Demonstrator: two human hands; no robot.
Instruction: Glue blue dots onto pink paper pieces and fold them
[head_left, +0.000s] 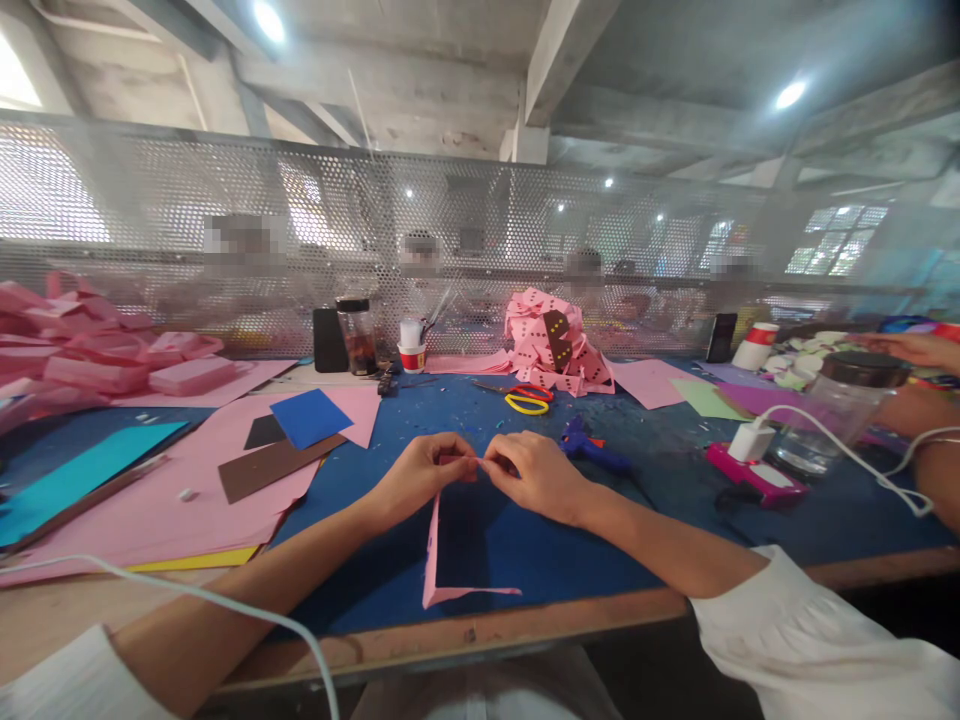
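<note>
At the middle of the blue work surface, my left hand point(429, 474) pinches the upper end of a thin pink strip point(430, 555), which looks like paper or foam sheet. The strip runs down toward the table's front edge and bends there to the right. Close beside it, my right hand point(531, 474) is closed at the fingertips, with a bit of the same pink strip showing between the two hands. A blue glue gun point(596, 448) lies just right of my right hand. Beyond my hands are scissors point(527, 399) with red and yellow handles.
Pink sheets point(172, 480) and a pile of pink folded pieces point(82, 345) fill the left. Dotted pink pieces point(536, 340) stand at the back. A magenta power strip point(756, 474), a jar point(821, 430) and another person's arm point(934, 400) are on the right. A white cable point(225, 598) crosses my left forearm.
</note>
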